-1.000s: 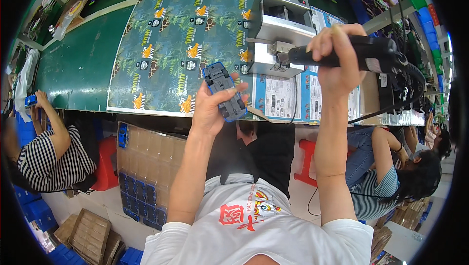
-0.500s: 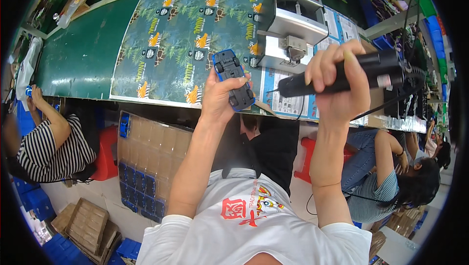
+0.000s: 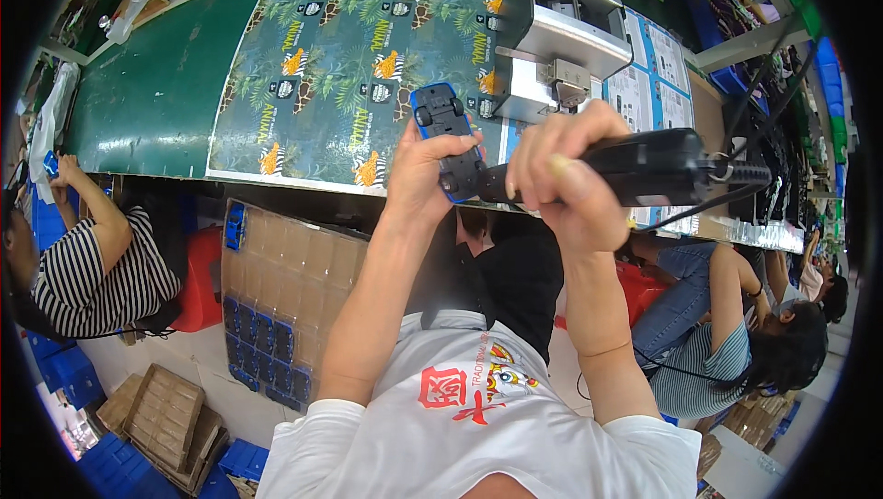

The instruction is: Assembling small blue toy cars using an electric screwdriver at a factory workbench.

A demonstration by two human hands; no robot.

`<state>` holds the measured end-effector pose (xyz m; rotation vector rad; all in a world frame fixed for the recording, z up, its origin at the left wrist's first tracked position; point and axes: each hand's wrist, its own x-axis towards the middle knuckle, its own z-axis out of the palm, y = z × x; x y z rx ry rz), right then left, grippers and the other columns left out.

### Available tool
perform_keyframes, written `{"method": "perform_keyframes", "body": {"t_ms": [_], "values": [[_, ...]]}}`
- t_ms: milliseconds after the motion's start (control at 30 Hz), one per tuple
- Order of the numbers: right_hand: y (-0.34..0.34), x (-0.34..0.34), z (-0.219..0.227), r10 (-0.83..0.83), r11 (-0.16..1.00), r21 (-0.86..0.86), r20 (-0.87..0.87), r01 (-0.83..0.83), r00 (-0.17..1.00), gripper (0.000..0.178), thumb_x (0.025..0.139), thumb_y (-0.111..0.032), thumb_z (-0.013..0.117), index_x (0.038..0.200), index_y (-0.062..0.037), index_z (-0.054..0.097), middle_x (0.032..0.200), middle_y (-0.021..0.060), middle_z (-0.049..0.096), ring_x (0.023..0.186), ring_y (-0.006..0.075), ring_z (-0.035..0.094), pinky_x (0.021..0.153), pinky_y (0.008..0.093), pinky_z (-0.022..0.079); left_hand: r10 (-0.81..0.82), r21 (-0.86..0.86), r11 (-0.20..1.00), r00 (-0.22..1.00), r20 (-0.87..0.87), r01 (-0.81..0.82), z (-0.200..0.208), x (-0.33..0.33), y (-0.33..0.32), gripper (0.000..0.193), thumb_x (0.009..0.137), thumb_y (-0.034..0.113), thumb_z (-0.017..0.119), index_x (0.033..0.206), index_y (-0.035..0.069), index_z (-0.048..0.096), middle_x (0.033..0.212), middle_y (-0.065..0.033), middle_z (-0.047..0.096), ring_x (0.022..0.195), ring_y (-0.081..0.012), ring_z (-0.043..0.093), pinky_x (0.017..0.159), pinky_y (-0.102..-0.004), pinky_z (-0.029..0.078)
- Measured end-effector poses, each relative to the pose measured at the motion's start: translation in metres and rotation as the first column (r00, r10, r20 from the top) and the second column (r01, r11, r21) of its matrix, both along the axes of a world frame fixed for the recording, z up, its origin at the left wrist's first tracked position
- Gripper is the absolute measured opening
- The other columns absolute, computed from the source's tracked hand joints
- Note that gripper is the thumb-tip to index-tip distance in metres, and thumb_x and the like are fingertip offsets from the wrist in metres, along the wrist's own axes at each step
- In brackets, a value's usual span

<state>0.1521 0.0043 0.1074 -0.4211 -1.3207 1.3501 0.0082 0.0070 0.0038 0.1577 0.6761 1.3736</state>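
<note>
My left hand (image 3: 425, 168) holds a small blue toy car (image 3: 447, 136) turned underside up, its dark chassis and wheels showing. My right hand (image 3: 561, 177) grips a black powered screwdriver (image 3: 644, 168) lying sideways, its tip against the car's lower end. A cable runs from the tool's right end. Both hands meet above the front edge of a green worktable (image 3: 147, 103) covered by a printed mat with animals and leaves (image 3: 349, 57).
A grey metal machine (image 3: 561, 34) stands on the table behind the hands, beside printed sheets (image 3: 658, 67). A cardboard tray of blue toy cars (image 3: 276, 297) sits below the table. A person in a striped shirt (image 3: 87, 269) sits left; other seated people (image 3: 736, 352) are at right.
Both hands have come together and closer to the camera. The screwdriver, earlier held apart to the right, now touches the toy car's underside.
</note>
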Motion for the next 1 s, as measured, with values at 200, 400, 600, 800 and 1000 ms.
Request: {"method": "perform_keyframes", "body": {"t_ms": [200,400,600,800,1000], "values": [[0.004,-0.001,-0.001,0.050,0.999,0.010,0.003,-0.050,0.999,0.023,0.083,-0.016,0.065,0.087,-0.0046,0.046,0.062,0.0073,0.050,0.049,0.0147,0.047,0.053,0.0314,0.046,-0.022,0.031,0.999,1.000,0.003,0.022,0.002,-0.002,0.002,0.045,0.072,-0.012,0.067,0.111,0.005,0.052,0.098,-0.0096,0.062,0.085,-0.0245,0.067,0.072,-0.0398,0.057],[0.001,0.000,-0.001,0.047,0.999,0.016,-0.008,-0.047,0.999,0.021,0.083,-0.016,0.064,0.087,-0.0040,0.047,0.062,0.0070,0.050,0.050,0.0142,0.048,0.053,0.0308,0.046,-0.018,-0.019,1.000,1.000,0.023,0.018,0.001,-0.002,0.002,0.044,0.072,-0.012,0.065,0.111,0.005,0.051,0.099,-0.0104,0.061,0.087,-0.0258,0.067,0.073,-0.0405,0.056],[-0.003,0.001,0.001,0.031,0.999,0.031,-0.014,-0.031,0.999,0.023,0.083,-0.017,0.065,0.087,-0.0036,0.047,0.063,0.0072,0.051,0.050,0.0140,0.048,0.054,0.0310,0.047,0.010,-0.030,0.999,1.000,0.006,-0.010,0.005,0.000,-0.001,0.040,0.073,-0.011,0.064,0.108,0.003,0.052,0.097,-0.0109,0.061,0.086,-0.0257,0.066,0.074,-0.0400,0.056],[0.001,0.004,0.003,0.042,0.999,0.032,-0.035,-0.041,0.998,0.023,0.083,-0.018,0.066,0.087,-0.0036,0.048,0.063,0.0067,0.052,0.050,0.0143,0.048,0.054,0.0311,0.047,-0.054,-0.033,0.998,0.998,0.045,0.055,0.003,-0.002,0.001,0.027,0.078,-0.005,0.065,0.103,0.000,0.055,0.091,-0.0110,0.062,0.082,-0.0237,0.066,0.072,-0.0381,0.057],[-0.007,0.013,0.016,0.072,0.992,0.116,-0.118,-0.058,0.990,0.026,0.085,-0.022,0.068,0.096,-0.0048,0.052,0.067,0.0048,0.055,0.054,0.0173,0.053,0.056,0.0343,0.048,-0.095,0.038,0.994,0.986,-0.135,0.101,0.036,-0.004,0.003,0.033,0.090,0.029,0.072,0.110,0.006,0.059,0.088,-0.0031,0.064,0.071,-0.0121,0.064,0.064,-0.0271,0.054]]}}
